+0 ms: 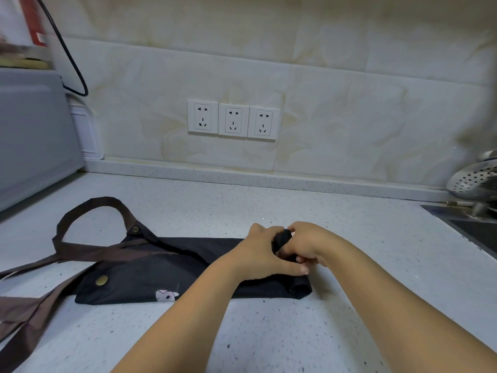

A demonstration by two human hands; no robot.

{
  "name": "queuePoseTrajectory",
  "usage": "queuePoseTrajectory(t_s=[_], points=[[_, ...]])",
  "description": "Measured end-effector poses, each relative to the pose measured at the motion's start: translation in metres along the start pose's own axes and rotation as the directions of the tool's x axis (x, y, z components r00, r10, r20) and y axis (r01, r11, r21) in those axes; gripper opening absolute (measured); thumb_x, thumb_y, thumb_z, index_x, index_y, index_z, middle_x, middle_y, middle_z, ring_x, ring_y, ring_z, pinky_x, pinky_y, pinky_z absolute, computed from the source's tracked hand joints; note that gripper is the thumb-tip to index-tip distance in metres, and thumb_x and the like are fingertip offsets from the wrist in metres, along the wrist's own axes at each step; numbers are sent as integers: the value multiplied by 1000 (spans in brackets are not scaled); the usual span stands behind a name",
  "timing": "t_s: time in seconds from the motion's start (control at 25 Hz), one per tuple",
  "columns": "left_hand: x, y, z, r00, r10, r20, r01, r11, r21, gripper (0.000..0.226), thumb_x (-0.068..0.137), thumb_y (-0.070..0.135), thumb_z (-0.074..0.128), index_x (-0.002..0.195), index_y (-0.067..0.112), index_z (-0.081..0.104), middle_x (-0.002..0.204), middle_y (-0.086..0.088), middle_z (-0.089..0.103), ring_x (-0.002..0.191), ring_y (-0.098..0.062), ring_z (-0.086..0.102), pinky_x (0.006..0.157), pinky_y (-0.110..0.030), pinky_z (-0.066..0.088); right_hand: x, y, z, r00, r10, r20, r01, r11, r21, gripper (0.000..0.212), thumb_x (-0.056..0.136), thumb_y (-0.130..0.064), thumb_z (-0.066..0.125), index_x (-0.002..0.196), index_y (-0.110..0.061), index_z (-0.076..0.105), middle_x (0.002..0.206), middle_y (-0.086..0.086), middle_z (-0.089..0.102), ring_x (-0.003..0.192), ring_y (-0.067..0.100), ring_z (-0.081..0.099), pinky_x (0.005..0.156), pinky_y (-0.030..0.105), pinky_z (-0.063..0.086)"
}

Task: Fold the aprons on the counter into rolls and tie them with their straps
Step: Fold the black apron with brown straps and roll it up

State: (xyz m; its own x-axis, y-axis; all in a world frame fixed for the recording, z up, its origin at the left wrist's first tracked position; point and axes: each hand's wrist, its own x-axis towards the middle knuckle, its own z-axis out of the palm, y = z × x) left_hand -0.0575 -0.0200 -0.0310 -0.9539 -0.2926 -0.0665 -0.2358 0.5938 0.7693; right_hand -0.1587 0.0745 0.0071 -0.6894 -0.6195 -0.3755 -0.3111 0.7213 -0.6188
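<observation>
A black apron [150, 270], folded into a long strip, lies across the speckled counter [269, 332]. Its right end is curled into a small roll [282, 239]. My left hand [262, 254] grips that roll from the left, thumb stretched along the cloth. My right hand [309, 244] grips the same roll from the right, fingers curled over it. Brown straps [80, 249] trail off the apron's left end, and the neck loop [88, 211] lies open on the counter. A brass snap [102, 280] and a small pink-and-white print [165, 295] show on the fabric.
A grey appliance [32, 135] stands at the left with a black cable [70, 57] hanging behind it. Three wall sockets [233, 120] sit on the tiled backsplash. At the right edge are a sink [476, 230] and a perforated metal ladle [476, 179].
</observation>
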Motion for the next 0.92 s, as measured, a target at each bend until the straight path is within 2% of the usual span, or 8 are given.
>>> queuePoseTrajectory(t_s=[0.12,0.24,0.32,0.48,0.6,0.72,0.8,0.92], points=[[-1,-2,-1,1000,16,22,-16,1000,3,88,67,53,82,141,41,37,121,10,34,105,-9,52,97,-28,44,0,-1,-6,999,-16,51,15,1000,9,20,85,-12,68,104,-15,61,77,5,57,49,12,48,47,24,49],[-1,-5,-3,999,11,44,-12,1000,14,91,69,50,82,144,43,31,123,10,32,110,-12,50,98,-30,44,0,9,-25,983,-4,182,-18,993,117,30,88,-20,67,117,-24,60,75,6,59,54,15,57,53,27,53],[-1,-6,-5,998,17,64,-16,1000,-9,94,70,47,82,146,46,27,124,10,33,109,-10,49,96,-28,44,3,12,-27,983,3,186,-31,989,148,35,86,-19,70,117,-30,57,83,7,65,60,16,60,54,26,52],[-3,-8,-8,995,6,96,-7,1000,7,100,72,43,82,149,46,18,131,11,34,114,-3,48,101,-27,41,8,7,-18,991,-5,135,-22,981,193,19,84,-3,69,97,-16,62,86,11,69,66,19,62,55,24,49],[-5,-2,-5,996,-21,89,20,1000,4,97,72,51,78,149,44,20,135,12,33,117,-6,47,105,-30,41,6,14,-15,988,54,142,-80,979,188,16,82,-6,70,96,-1,68,66,9,67,54,18,62,48,22,46],[-6,8,8,998,-29,57,16,976,218,97,66,67,74,146,34,31,132,10,34,120,-14,44,101,-32,42,-8,28,-7,996,83,22,-86,966,244,18,77,-14,75,85,0,66,58,9,62,41,17,54,43,23,43],[-10,14,14,1000,9,28,-20,909,416,78,68,61,75,132,26,45,122,6,41,113,-17,44,95,-34,45,-21,41,-1,997,60,-38,-49,972,230,36,74,-28,80,91,-5,59,66,10,62,42,16,52,42,22,42],[-19,17,12,999,51,19,-54,897,439,51,74,47,75,111,18,54,111,3,47,101,-17,47,88,-35,49,-35,52,-3,996,-59,-66,64,995,78,57,68,-54,78,104,-25,45,91,4,63,59,15,55,49,25,44]])
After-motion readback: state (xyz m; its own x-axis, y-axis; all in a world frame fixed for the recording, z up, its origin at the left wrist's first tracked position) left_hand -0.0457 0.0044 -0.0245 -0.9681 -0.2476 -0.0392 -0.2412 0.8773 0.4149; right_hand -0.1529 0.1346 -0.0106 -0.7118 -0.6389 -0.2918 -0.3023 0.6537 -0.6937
